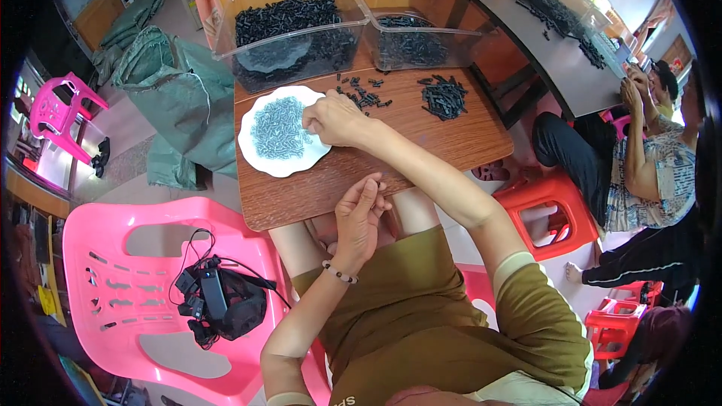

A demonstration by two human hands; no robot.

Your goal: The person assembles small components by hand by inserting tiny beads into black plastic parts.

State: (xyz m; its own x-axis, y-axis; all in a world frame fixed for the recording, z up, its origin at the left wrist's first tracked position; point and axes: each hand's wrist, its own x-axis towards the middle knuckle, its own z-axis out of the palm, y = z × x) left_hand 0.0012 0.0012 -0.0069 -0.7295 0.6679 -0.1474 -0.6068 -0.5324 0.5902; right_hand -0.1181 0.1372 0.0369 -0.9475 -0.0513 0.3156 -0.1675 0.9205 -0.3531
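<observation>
My right hand (335, 118) reaches over the right side of a scalloped white plate (254, 152) full of small, shiny, clear-grey pieces (280, 128). Its fingers are pinched together and pointing down; whatever is between them is hidden. Nearer my body, above my lap at the table's front edge, my left hand (358, 216) has its thumb and fingers closed on a small black plastic piece (378, 183), mostly covered by the fingertips. Scattered small black pieces (366, 96) lie just beyond my right hand. Right of them is a heap of longer black pieces (444, 98).
Two clear plastic bins (289, 49) (421, 56) of black pieces stand at the table's (421, 154) far side. A pink chair (105, 256) holding black cables and a pouch is at left, beside green sacks (177, 90). People sit at right by a dark table (519, 19).
</observation>
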